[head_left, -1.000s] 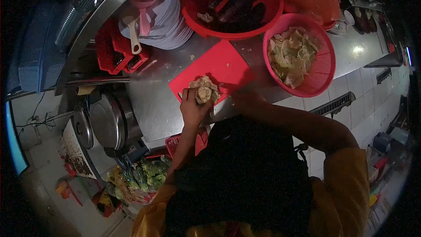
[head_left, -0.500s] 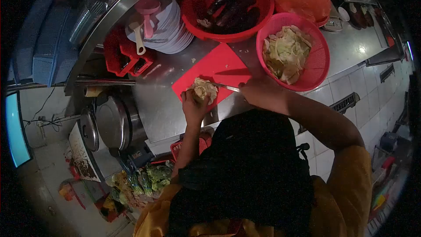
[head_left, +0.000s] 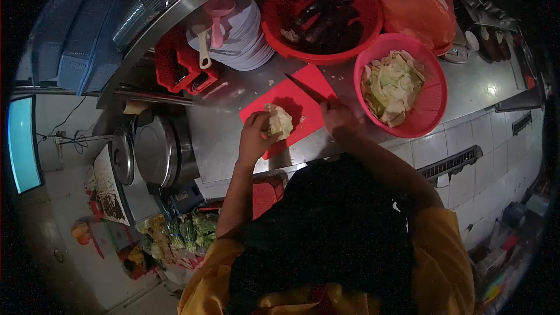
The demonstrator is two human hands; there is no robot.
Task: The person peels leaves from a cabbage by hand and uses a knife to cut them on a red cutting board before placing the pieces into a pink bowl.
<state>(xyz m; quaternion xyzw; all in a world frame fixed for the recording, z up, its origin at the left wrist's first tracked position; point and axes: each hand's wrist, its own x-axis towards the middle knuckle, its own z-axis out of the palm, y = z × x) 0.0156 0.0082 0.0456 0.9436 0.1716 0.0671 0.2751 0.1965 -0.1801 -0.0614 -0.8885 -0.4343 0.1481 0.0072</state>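
A pale piece of cabbage (head_left: 280, 123) is in the fingers of my left hand (head_left: 254, 134), at the near left part of the red cutting board (head_left: 312, 112). My fingers close around its left side and cover part of it. My right hand (head_left: 339, 119) grips a knife (head_left: 304, 87) by its handle, at the right edge of the board. The dark blade points up and left across the far part of the board, apart from the cabbage. To the right of the board, a pink colander (head_left: 433, 90) holds loose cabbage leaves (head_left: 394, 86).
Behind the board stands a red basin (head_left: 373, 14) with dark eggplants (head_left: 326, 20). Left of it are stacked white plates (head_left: 254, 46) with a pink scoop (head_left: 217, 17) on top, and red baskets (head_left: 175, 67). An orange-red plastic bag (head_left: 417, 11) sits at the back right.
The knife has moved off the cabbage and turned to point away, up and left. My left hand has lifted and tilted the cabbage slightly. The whole view has shifted a little.
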